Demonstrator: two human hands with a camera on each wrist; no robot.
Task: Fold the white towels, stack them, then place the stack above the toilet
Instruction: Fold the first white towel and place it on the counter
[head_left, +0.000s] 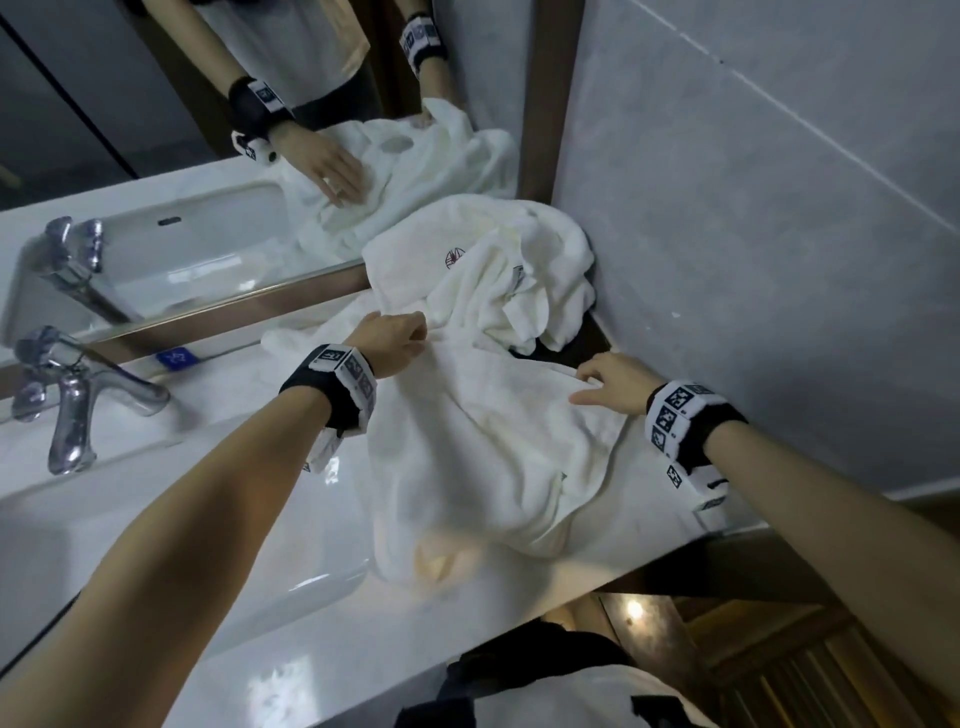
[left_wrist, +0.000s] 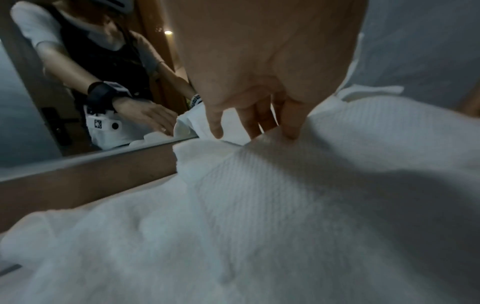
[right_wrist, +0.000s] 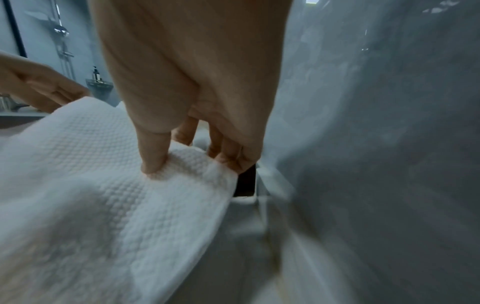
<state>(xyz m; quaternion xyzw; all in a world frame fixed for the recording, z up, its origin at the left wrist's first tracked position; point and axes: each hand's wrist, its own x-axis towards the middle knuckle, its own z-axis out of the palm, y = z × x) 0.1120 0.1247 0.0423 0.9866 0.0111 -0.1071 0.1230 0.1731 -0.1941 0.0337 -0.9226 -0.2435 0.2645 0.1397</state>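
A white waffle-weave towel lies spread and rumpled on the white counter, its near end hanging over the front edge. My left hand pinches the towel's far edge near the mirror. My right hand pinches the towel's far right corner between thumb and fingers, close to the wall. Behind both hands a heap of crumpled white towels sits in the back corner.
A chrome tap and sink basin are at the left. The mirror runs along the back, and a grey tiled wall closes the right side. A dark gap shows between counter and wall.
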